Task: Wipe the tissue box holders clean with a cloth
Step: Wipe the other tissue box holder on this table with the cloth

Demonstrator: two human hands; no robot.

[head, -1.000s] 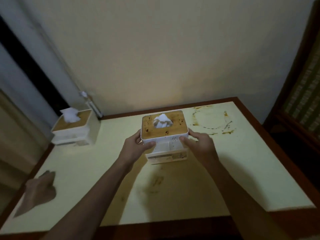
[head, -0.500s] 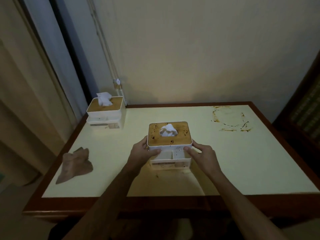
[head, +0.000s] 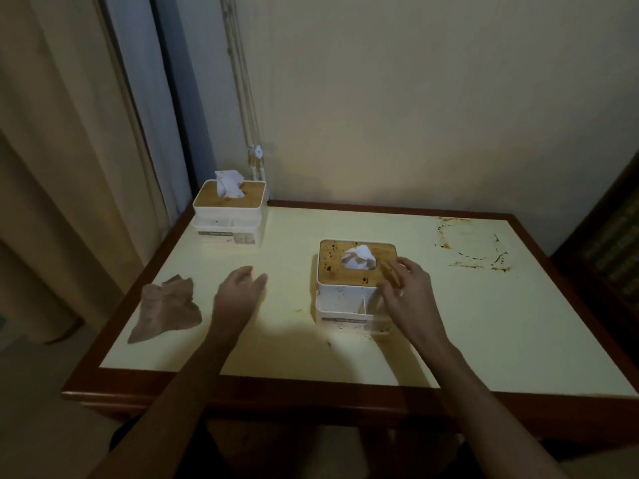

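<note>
Resting on the near holder's right side, right hand fingers curl over its spotted lid. Left hand hovers, fingers loosely together, holding nothing. Cloth lies crumpled left on table. Second holder far left corner.

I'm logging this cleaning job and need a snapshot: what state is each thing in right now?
Near tissue box holder: on the table, lid speckled with brown spots, tissue poking out.
Far tissue box holder: at the back left corner, tissue sticking up.
Cloth: crumpled on the table, untouched.
Left hand: empty, fingers relaxed, beside the cloth.
Right hand: on the near holder's right side.
Table: stained at the back right.
</note>
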